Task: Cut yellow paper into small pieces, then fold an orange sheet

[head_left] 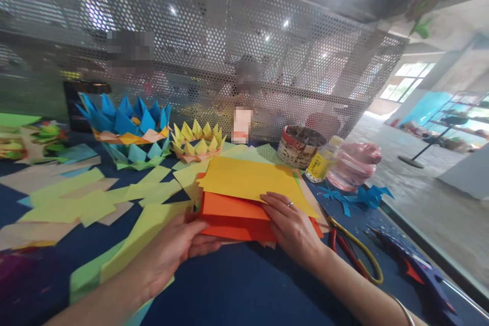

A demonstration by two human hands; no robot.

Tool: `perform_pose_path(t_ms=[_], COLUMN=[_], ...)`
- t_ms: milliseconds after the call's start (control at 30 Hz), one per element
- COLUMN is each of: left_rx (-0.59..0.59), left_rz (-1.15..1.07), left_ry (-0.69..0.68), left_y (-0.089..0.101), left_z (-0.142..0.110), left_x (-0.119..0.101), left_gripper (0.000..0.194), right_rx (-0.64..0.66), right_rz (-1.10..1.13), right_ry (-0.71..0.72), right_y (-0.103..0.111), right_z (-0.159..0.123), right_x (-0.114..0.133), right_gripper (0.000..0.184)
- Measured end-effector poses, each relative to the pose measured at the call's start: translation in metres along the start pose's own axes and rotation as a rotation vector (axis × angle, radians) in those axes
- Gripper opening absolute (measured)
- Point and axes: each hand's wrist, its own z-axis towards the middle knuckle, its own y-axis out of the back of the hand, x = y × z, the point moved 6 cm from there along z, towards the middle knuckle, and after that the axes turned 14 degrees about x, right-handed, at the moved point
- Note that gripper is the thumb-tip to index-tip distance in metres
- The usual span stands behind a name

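Note:
A stack of coloured sheets lies before me, with yellow paper [252,175] on top and orange paper [233,206] below it. Green and peach edges peek out at its sides. My left hand [187,237] pinches the near left corner of the orange paper, thumb above and fingers beneath. Across the near right part of the stack, the fingers of my right hand [292,221] grip over the yellow and orange sheets; its thumb is hidden. Pale yellow-green sheets [137,234] lie under my left wrist.
Folded-paper rings, one blue [126,117] and one yellow [198,142], stand behind loose sheets [76,198]. At right are a round container [300,145], a bottle [321,163], a pink plastic-wrapped bundle [353,165], blue scraps [370,196], scissors [362,254] and a glue gun [416,265]. Perforated metal panel [267,51] behind.

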Motion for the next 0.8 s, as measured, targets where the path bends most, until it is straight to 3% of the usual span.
perform_pose_path(t_ms=[233, 567, 800], left_rx=[-0.060, -0.087, -0.018], left_rz=[0.104, 0.386, 0.351], left_ry=[0.010, 0.015, 0.009], left_y=[0.002, 0.000, -0.004], left_z=[-0.004, -0.008, -0.009], left_x=[-0.005, -0.002, -0.001], left_gripper=[0.017, 0.027, 0.032], right_rx=[-0.012, -0.019, -0.003], right_rz=[0.025, 0.064, 0.064], right_ry=[-0.017, -0.057, -0.070], right_y=[0.002, -0.005, -0.006], right_z=[0.001, -0.002, -0.002], right_x=[-0.003, -0.012, -0.014], right_gripper=[0.034, 0.032, 0.036])
